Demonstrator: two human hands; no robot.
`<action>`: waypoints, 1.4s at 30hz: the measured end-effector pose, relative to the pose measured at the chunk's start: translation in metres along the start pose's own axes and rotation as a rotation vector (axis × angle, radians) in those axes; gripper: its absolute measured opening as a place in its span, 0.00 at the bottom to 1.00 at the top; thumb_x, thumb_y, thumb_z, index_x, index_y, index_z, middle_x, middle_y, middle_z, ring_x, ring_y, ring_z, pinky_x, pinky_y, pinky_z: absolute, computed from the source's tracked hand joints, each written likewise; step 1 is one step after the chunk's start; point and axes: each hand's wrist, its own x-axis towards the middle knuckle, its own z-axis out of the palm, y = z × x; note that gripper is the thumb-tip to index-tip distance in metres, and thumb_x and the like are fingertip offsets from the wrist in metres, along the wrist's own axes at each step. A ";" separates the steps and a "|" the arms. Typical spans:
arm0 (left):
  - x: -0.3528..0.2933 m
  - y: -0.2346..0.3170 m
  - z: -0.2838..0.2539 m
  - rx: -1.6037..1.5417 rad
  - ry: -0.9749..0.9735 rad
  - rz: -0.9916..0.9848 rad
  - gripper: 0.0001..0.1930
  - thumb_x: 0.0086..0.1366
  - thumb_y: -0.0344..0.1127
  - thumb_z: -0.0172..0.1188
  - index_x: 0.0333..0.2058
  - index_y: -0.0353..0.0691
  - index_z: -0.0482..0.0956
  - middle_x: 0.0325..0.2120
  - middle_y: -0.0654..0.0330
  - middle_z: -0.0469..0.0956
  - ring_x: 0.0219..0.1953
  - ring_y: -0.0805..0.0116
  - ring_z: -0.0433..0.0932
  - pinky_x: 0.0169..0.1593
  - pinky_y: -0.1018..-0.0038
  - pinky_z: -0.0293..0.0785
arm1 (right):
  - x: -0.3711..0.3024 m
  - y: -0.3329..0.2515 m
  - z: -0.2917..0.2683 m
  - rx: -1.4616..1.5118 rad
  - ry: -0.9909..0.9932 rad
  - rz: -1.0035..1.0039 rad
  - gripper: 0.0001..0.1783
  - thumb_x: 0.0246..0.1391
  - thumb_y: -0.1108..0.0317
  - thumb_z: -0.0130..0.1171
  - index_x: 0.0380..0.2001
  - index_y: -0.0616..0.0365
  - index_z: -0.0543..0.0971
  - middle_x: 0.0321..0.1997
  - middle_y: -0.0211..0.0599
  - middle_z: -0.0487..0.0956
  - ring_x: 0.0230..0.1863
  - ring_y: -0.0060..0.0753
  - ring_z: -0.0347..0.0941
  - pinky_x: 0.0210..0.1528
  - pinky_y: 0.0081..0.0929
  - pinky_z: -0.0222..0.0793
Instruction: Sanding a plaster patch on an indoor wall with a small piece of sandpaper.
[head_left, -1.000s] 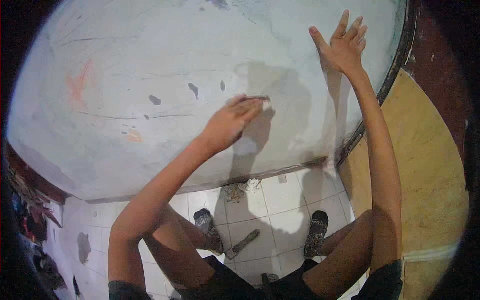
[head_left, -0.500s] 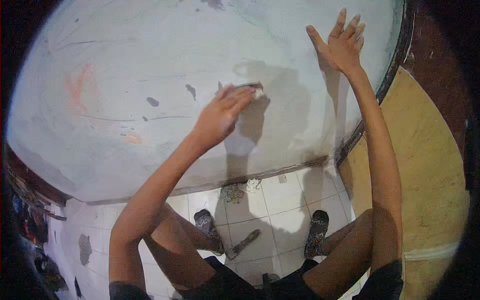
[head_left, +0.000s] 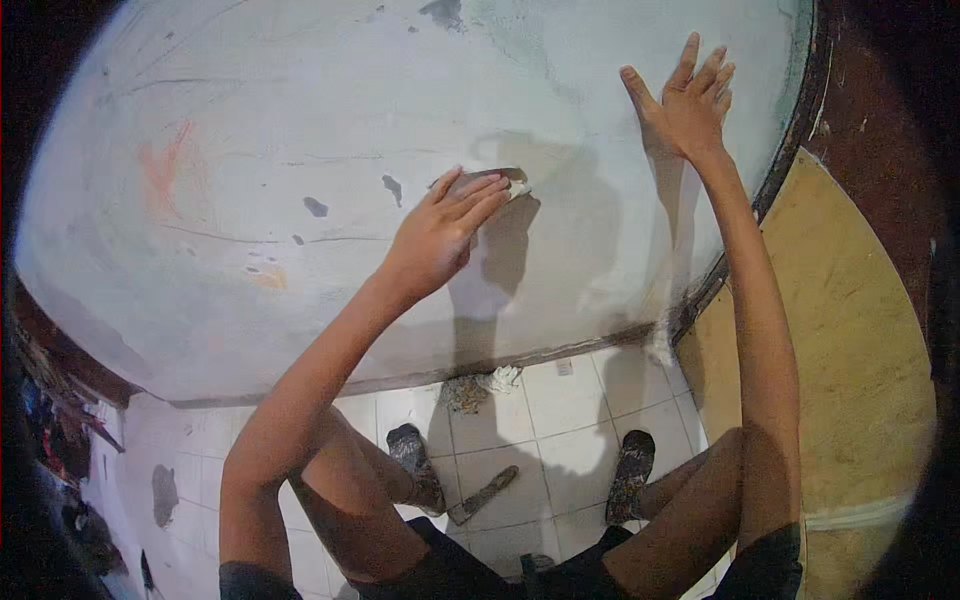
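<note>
A large whitish wall panel with grey spots and orange smears fills the upper view. My left hand is closed on a thin dark flat blade, its fingers pressed over it against the panel. A bit of white paste shows at the blade's right end. The rest of the blade is hidden under my fingers. Higher up and to the right, my right hand is spread, fingers apart and nothing in them, at the panel near its dark curved edge. Whether the whole palm touches cannot be told.
White tiles lie below the panel, under my feet. A flat, stained scraper-like tool lies between them. Crumbly debris and a white clump sit at the panel's foot. A yellowish board stands right.
The whole view has shifted slightly, so the panel's marks sit a little lower and to the right. My left hand keeps the blade at the panel; my right hand stays spread.
</note>
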 end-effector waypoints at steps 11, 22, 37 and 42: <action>-0.003 0.001 0.012 0.020 -0.060 0.062 0.31 0.57 0.22 0.57 0.62 0.40 0.71 0.64 0.57 0.72 0.67 0.61 0.69 0.75 0.52 0.53 | -0.005 -0.007 -0.002 0.099 -0.029 0.020 0.69 0.52 0.15 0.39 0.75 0.61 0.32 0.76 0.78 0.31 0.76 0.83 0.24 0.72 0.73 0.26; -0.009 0.011 0.034 -0.026 -0.116 0.113 0.35 0.53 0.17 0.56 0.63 0.37 0.69 0.63 0.54 0.72 0.67 0.59 0.68 0.75 0.53 0.53 | -0.004 -0.011 -0.005 0.054 -0.005 -0.003 0.67 0.56 0.18 0.40 0.75 0.65 0.36 0.75 0.80 0.33 0.75 0.85 0.28 0.71 0.75 0.32; -0.001 0.014 0.025 -0.053 -0.035 0.052 0.33 0.54 0.17 0.55 0.62 0.36 0.69 0.63 0.52 0.72 0.68 0.58 0.66 0.75 0.53 0.54 | 0.001 -0.002 -0.002 0.033 -0.005 -0.005 0.68 0.54 0.17 0.39 0.75 0.65 0.35 0.75 0.79 0.33 0.76 0.83 0.27 0.72 0.72 0.29; 0.001 0.019 0.033 -0.045 -0.097 0.069 0.34 0.51 0.16 0.55 0.61 0.37 0.70 0.63 0.53 0.72 0.68 0.58 0.66 0.75 0.54 0.53 | -0.001 -0.002 0.001 0.014 -0.019 0.006 0.68 0.54 0.17 0.39 0.75 0.65 0.34 0.75 0.79 0.32 0.76 0.83 0.27 0.72 0.72 0.29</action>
